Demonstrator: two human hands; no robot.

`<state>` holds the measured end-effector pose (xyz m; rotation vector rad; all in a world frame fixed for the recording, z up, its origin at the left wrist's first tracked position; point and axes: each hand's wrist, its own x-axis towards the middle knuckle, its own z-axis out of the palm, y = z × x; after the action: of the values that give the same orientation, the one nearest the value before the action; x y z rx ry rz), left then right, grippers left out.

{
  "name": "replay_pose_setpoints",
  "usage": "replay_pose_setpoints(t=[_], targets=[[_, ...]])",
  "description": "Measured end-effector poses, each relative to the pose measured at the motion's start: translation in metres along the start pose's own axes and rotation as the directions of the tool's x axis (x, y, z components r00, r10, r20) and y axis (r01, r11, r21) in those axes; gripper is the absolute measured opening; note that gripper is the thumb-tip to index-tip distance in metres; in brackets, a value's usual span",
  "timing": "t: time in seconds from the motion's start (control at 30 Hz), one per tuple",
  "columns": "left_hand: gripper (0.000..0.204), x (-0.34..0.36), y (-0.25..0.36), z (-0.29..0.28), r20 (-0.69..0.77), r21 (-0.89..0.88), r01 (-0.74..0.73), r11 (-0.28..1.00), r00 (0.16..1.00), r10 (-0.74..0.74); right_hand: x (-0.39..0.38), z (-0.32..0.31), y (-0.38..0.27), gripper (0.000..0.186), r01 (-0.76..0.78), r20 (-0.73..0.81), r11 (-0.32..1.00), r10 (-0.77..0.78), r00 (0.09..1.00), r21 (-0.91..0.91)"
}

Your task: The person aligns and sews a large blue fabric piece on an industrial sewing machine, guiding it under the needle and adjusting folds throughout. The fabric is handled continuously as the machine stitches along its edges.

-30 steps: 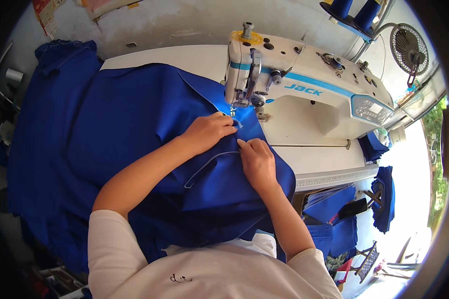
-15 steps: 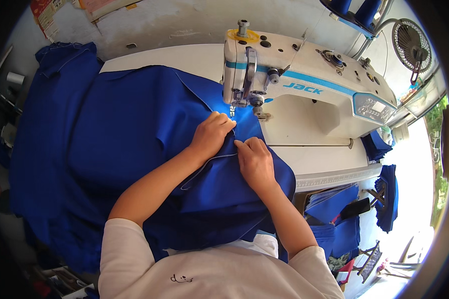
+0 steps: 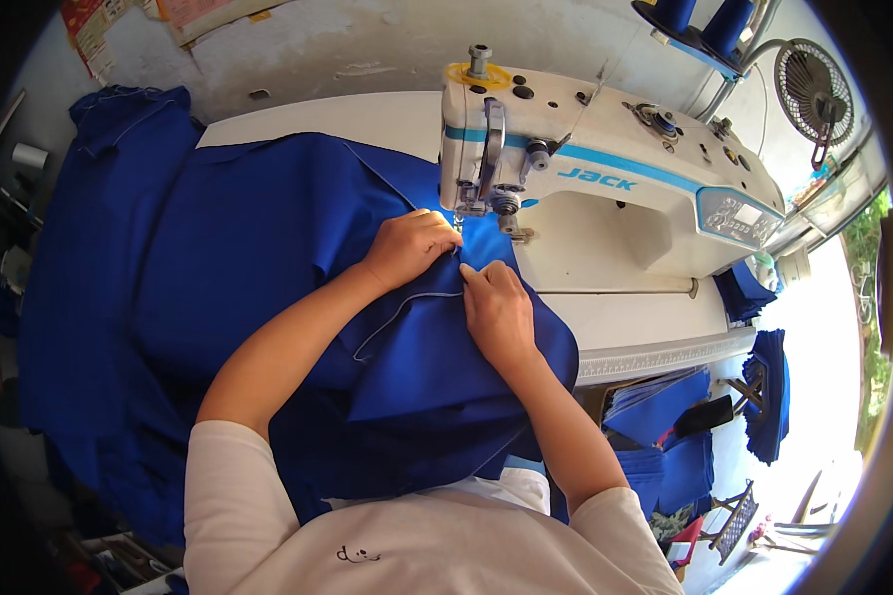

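A large piece of blue fabric (image 3: pixel 238 258) covers the left of the sewing table and hangs over its front edge. My left hand (image 3: pixel 413 246) pinches the fabric's edge just in front of the presser foot (image 3: pixel 457 222). Slightly nearer and to the right, my right hand (image 3: pixel 497 305) is closed on the same edge, thumb and forefinger together. Between the hands runs a short stretch of seam, and a pale-lined edge curves away to the left below them. The white sewing machine (image 3: pixel 605 159) stands behind, its lamp lighting the cloth at the needle. My fingers partly hide the presser foot.
Blue thread cones (image 3: pixel 724 28) stand above the machine at the back right, beside a small fan (image 3: pixel 813 91). A ruler strip (image 3: pixel 665 355) lines the table's front edge. Stacked blue fabric pieces (image 3: pixel 685 466) lie below at the right. More blue cloth (image 3: pixel 129 119) is heaped far left.
Both hands, still gripping the fabric edge, have shifted slightly forward and left toward the needle. The pale-lined edge below them has moved a little with the cloth.
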<state>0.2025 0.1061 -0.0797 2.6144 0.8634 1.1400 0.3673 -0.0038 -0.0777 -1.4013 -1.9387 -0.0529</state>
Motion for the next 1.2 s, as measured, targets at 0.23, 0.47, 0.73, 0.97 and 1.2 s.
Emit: replay_pose_setpoints(t=[0.23,0.47,0.73,0.97,1.2], targets=[[0.009,0.021,0.02,-0.011,0.227,-0.063,0.478,0.876,0.862,-0.453,0.01,0.0,-0.003,0.036,0.019,0.121,0.991,-0.003,0.993,-0.131],[0.011,0.027,0.027,-0.005,0.261,-0.013,0.64,0.768,0.744,-0.615,0.017,0.012,-0.009,0.035,0.11,0.171,0.958,-0.066,0.983,-0.265],[0.006,-0.01,0.022,0.007,-0.087,0.03,0.136,0.99,0.987,-0.133,0.002,0.003,-0.008,0.025,-0.054,-0.025,0.998,0.054,0.998,-0.035],[0.007,-0.007,0.013,0.004,-0.029,0.103,0.029,0.994,0.999,-0.026,0.008,0.003,-0.006,0.023,-0.028,-0.019,0.998,0.027,0.999,-0.053],[0.005,0.001,-0.002,0.003,-0.06,0.096,-0.064,0.993,0.996,0.07,0.007,0.002,0.0,0.026,-0.175,-0.008,0.975,0.178,0.984,0.134]])
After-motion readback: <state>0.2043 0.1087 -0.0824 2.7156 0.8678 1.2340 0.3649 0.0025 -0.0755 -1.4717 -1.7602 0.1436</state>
